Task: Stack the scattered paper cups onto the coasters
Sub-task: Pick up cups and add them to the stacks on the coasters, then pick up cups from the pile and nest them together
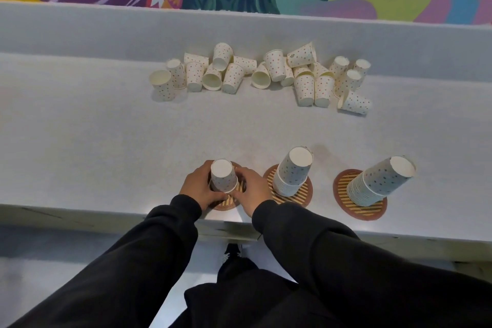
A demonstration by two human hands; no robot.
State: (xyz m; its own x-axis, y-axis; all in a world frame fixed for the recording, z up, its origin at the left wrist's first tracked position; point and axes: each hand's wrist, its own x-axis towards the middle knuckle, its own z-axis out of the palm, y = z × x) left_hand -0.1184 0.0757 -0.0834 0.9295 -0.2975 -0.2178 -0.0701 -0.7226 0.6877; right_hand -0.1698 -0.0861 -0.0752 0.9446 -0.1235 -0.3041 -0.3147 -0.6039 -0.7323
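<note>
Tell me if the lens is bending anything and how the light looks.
Head view: the wide lens bows the counter edge and tips the right stack outward; light is soft and even, faint shadows under the loose cups; slight blur.

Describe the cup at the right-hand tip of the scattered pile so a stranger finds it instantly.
On the grey counter, find the loose dotted cups heaped along the far side. Go to the heap's right end. The target cup lies on its side, nearest the stacks, rim facing left, unlike the inverted cups standing beside it.
</note>
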